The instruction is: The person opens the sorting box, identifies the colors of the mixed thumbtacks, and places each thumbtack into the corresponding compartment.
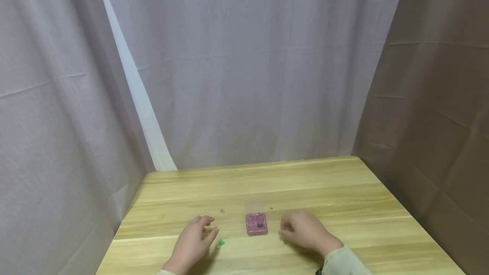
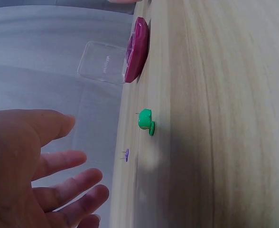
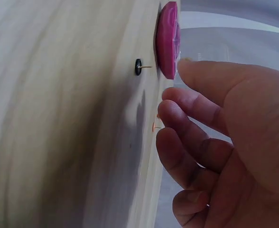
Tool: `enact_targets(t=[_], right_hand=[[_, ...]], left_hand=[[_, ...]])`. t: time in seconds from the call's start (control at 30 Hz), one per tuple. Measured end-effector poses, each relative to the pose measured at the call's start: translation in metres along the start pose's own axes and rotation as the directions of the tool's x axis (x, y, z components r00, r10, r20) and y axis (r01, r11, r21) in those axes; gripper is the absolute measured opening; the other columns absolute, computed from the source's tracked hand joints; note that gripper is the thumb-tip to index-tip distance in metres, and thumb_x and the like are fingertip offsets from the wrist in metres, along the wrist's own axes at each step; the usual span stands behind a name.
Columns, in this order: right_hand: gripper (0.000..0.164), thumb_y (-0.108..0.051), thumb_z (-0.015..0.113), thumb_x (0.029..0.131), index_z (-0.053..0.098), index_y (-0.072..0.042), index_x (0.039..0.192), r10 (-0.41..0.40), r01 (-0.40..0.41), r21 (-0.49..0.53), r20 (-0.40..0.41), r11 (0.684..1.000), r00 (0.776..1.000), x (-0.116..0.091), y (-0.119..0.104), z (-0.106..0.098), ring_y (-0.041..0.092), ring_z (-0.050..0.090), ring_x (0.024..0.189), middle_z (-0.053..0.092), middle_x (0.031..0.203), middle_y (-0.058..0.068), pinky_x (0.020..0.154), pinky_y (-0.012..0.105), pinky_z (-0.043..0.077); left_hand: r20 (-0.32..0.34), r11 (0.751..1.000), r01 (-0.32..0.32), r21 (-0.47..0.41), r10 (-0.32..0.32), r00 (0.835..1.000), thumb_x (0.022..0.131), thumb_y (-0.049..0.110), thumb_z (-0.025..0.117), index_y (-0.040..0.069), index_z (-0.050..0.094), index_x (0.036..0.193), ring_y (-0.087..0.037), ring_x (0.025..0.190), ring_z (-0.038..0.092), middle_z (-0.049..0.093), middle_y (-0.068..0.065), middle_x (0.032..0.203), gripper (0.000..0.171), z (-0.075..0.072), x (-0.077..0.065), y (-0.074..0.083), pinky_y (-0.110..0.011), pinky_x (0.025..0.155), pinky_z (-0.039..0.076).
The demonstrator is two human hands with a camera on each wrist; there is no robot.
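Note:
A small pink compartment box (image 1: 248,229) lies between the hands, its clear lid (image 2: 101,61) folded back; dark pieces (image 1: 260,225) sit in one compartment. My left hand (image 1: 192,241) hovers left of it, fingers loosely bent and apart, holding nothing. Beside that hand are green thumbtacks (image 2: 145,119), with a purple thumbtack (image 2: 126,155) farther off. My right hand (image 1: 305,229) is right of the box, fingers loosely curled, thumb apart from the fingertips, nothing visibly held. Near its fingertips a black thumbtack (image 3: 138,67) lies point up on the table.
The wooden table (image 1: 324,181) carries a few more tiny tacks, among them an orange thumbtack (image 3: 153,127) and small pieces (image 1: 222,211) behind the left hand. Grey curtains (image 1: 248,75) surround the table at the back and sides.

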State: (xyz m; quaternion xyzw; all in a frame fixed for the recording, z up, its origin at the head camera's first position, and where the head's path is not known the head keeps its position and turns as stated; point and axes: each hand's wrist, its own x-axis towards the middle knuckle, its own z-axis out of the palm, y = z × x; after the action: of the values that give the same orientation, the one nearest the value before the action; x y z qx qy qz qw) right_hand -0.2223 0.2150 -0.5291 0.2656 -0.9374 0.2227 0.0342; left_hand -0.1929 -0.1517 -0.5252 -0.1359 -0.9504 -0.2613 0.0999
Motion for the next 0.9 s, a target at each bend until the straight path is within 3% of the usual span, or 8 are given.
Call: enact_targets(t=[0.33,0.9], right_hand=[[0.019,-0.037,0.076,0.08,0.062,-0.035,0.067,0.006,-0.004,-0.024,0.05,1.0,0.999,-0.0074,-0.0009,0.0012,0.001,0.046,0.054,0.051,0.055,-0.021,0.055,0.027,0.046],[0.017,-0.028,0.074,0.084,0.065,-0.031,0.069,-0.031,0.031,0.011,0.07,0.999,0.997,-0.006,0.0022,0.0053,0.0,0.048,0.058,0.055,0.061,-0.022,0.057,0.027,0.048]], left_hand=[[0.027,0.999,0.009,-0.038,-0.008,1.0,0.092,0.042,0.064,0.013,0.065,0.12,-0.018,0.088,0.063,0.07,-0.002,0.104,0.041,0.0001,0.0012,0.0013,-0.042,0.074,0.058],[0.023,1.0,0.013,-0.029,-0.012,1.0,0.092,0.039,0.066,0.013,0.065,0.12,-0.017,0.086,0.063,0.07,-0.003,0.103,0.039,0.0012,0.0005,-0.0003,-0.041,0.073,0.059]])
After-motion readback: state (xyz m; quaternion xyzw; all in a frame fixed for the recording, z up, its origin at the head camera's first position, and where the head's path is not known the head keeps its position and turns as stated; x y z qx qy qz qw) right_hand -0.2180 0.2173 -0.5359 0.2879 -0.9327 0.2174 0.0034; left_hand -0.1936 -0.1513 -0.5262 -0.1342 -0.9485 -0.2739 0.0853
